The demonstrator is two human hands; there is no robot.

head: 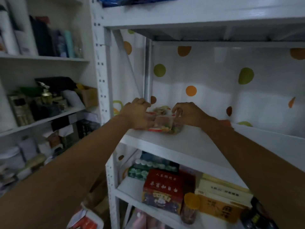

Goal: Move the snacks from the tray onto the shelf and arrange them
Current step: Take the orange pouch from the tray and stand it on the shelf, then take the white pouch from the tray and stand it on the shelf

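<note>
**Both grips on the snacks, far-left end of the shelf**

Both grips are clamped on the same bundle. Head view, the only one I've got: left grip (137, 114) has its fingers curled round the left end of the snack packs (164, 123). Right grip (189, 114) pinches the top of the right end, as far as the blur lets me tell. So the packs sit right between the two, touching both, neither hand nearer than the other.

They're resting on the shelf (189, 146) at its left end, just beside the left upright (146, 71) and close to the polka-dot sheet (214, 71) at the back. Long axis of the bundle runs left-right along the board, I reckon.

That's what the next bit hinges on imo: the upright blocks the left and the bare board lies to the right, so any spreading out goes toward the right grip's side. Tray isn't anywhere I can pick out. Red box (163, 187) and books (222, 187) are on the level below.
</note>
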